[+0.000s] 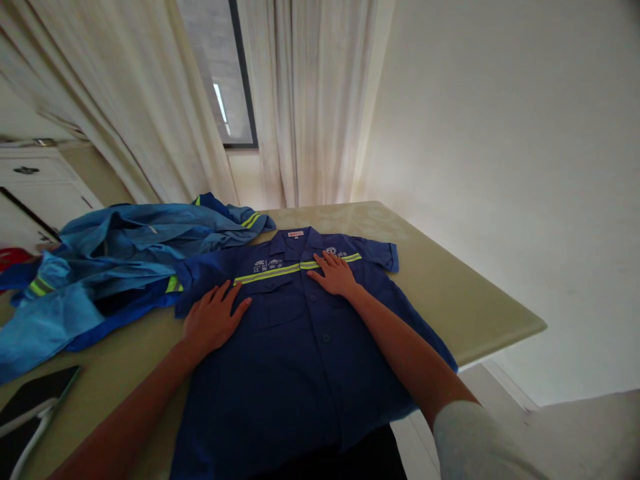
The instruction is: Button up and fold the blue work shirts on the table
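left hand (213,320): flat, fingers spread, on the dark blue short-sleeved work shirt (300,353)
right hand (336,273): open too, palm down on its yellow reflective chest stripe (270,272)

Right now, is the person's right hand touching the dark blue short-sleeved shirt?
Touching: the head view shows the right hand lying flat, palm down, on the dark blue short-sleeved shirt.

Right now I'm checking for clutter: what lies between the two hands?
Only the dark blue shirt: its chest pocket and button placket lie between the left hand and right hand, seen in the head view.
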